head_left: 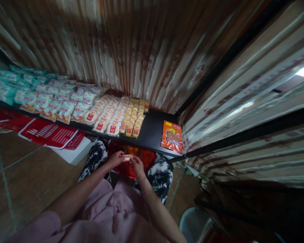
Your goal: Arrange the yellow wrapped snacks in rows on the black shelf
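Both of our hands are on one small packet (127,157), low in front of us. Left grip (116,159) is pinched nearly closed on its left end; right grip (137,166) has fingers closed on its right end, so the packet bridges the two. Packet looks orange-pink; its print is too small for us to read.

Directly below the grips: red container (128,175) between our knees, orange and red stuff inside, too dim to identify. Patterned trousers (95,156) either side of the grips, pink shirt (121,211) behind them.

Just beyond the grips we have the black tabletop (153,125). Straight ahead of the grips, yellow packs (133,118) in rows. Left of those, white packs (112,116), also in rows. Further left of the grips, blue-white bags (76,105), then teal bags (7,89) at the far left. Ahead-right of the grips, orange pack (171,137) lies flat near the tabletop's right end, well apart from the yellow packs.

Left of the grips, below tabletop level: red basket (49,133), white box (72,152) just beside it. Curtain (142,50) hangs beyond the tabletop and wraps round to our right.
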Demonstrator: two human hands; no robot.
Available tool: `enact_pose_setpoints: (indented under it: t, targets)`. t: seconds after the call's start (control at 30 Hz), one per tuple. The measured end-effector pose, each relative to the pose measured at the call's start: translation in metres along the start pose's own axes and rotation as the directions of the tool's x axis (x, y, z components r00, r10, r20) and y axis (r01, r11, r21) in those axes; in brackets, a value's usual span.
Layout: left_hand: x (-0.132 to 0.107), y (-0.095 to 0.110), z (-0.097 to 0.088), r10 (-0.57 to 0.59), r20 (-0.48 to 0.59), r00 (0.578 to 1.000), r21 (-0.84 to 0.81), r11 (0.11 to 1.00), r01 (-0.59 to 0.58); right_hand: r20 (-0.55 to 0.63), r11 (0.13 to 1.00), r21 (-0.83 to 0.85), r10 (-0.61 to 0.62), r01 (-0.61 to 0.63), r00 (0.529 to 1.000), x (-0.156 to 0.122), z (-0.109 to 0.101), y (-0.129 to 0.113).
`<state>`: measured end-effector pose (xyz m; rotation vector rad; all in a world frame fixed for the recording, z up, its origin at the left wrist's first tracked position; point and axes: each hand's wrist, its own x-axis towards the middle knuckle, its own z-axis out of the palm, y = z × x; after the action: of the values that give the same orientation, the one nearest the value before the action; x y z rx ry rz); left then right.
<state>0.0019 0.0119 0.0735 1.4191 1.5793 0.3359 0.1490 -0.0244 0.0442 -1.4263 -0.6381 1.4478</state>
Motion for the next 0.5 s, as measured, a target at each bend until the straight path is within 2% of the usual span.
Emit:
enact_pose_setpoints:
  t: [0.17, 0.33, 0.5]
  targets:
    - [-0.003, 0.0, 0.005, -0.079, 0.006, 0.997, -0.106, 0.991, 0.079, 0.012, 0.995, 0.057, 0.076, -0.077, 0.997, -0.007, 0.002, -0.006]
    - [-0.004, 0.004, 0.006, -0.062, -0.092, 0.994, -0.079, 0.995, 0.055, 0.024, 0.983, 0.095, 0.158, -0.159, 0.987, -0.013, 0.002, -0.012]
    - [-0.006, 0.01, 0.008, -0.05, -0.09, 0.995, -0.113, 0.993, 0.04, 0.001, 0.981, 0.112, 0.157, -0.156, 0.988, -0.014, -0.001, -0.018]
